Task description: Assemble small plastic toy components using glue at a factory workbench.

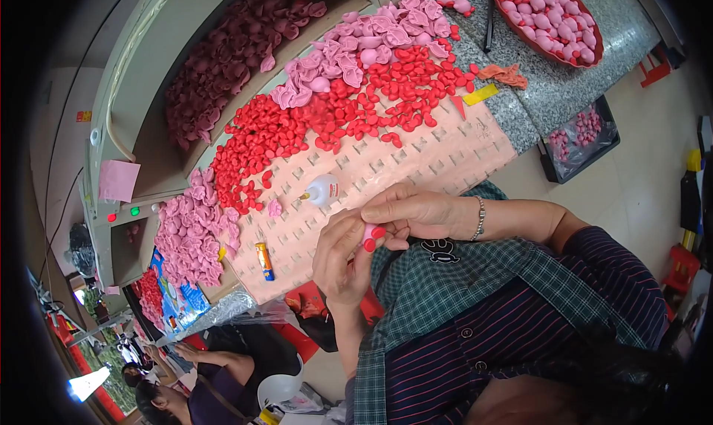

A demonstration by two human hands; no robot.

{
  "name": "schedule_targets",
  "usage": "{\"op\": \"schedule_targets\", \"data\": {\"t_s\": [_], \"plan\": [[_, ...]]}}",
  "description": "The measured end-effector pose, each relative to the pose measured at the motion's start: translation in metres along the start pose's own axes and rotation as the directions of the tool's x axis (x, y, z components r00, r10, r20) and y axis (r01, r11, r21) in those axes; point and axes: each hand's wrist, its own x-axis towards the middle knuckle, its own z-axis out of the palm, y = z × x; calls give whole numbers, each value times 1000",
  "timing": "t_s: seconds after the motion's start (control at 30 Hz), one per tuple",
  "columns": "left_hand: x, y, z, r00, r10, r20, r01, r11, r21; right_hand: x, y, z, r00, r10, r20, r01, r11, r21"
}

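A small pink rubbery piece with two red rounded ends (373,236) sits between my hands, in front of my apron. The fingers of my left hand (339,265) are closed around it. My right hand (425,211) is closed too, its thumb and fingertips pinching at the upper end of the piece; the fingers partly hide the pink part. Just beyond my hands, a white squeeze bottle with a thin yellowish tip (322,192) lies on the peach patterned table cover (438,165). Left of it are a single pink piece (275,207) and an orange-and-blue tube (264,261).
Loose red pieces (327,113) spread across the table between two heaps of pink pieces (334,57). A red basket (553,53) of pink-and-red pieces stands far right. Below that counter is a black crate (583,154). Another person (215,388) sits at lower left.
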Motion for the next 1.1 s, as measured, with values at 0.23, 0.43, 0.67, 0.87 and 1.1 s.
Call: {"op": "schedule_targets", "data": {"t_s": [0.23,0.43,0.67,0.87,1.1], "plan": [[-1,-4,-2,1000,15,15,-14,996,-92,0,1,-10,992,113,48,-115,993,35],[-3,-6,-2,1000,28,11,-27,995,-97,-1,-4,-7,983,179,-29,-178,983,45],[-4,-10,2,998,49,-43,-54,990,-129,-1,-4,-10,991,126,34,-128,991,36],[-12,-7,7,989,-80,-121,64,989,-130,-2,-7,-8,993,-18,119,28,996,-85],[-22,23,15,802,-563,-198,321,687,-652,-6,-7,-6,977,-178,114,205,934,-294]]}}
